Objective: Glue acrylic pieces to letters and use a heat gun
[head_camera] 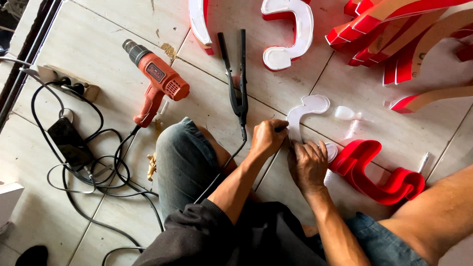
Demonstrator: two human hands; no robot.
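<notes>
A flat white curved letter-shaped piece (309, 109) lies on the tiled floor in front of me. My left hand (266, 138) is closed around a small dark tool whose tip touches the piece's lower left edge. Just right of it, my right hand (308, 164) presses down on the lower end of the white piece, fingers spread. A red curved letter shell (377, 171) lies just right of my right hand. My bent left knee in jeans sits to the left of both arms.
An orange heat gun (156, 81) lies at upper left. A black flat-jawed iron (238, 79) lies above my left hand, its cord running under my arm. Tangled black cables, a power strip (69, 83) and a phone (70, 141) are far left. More red and white letters (288, 34) are stacked at top right.
</notes>
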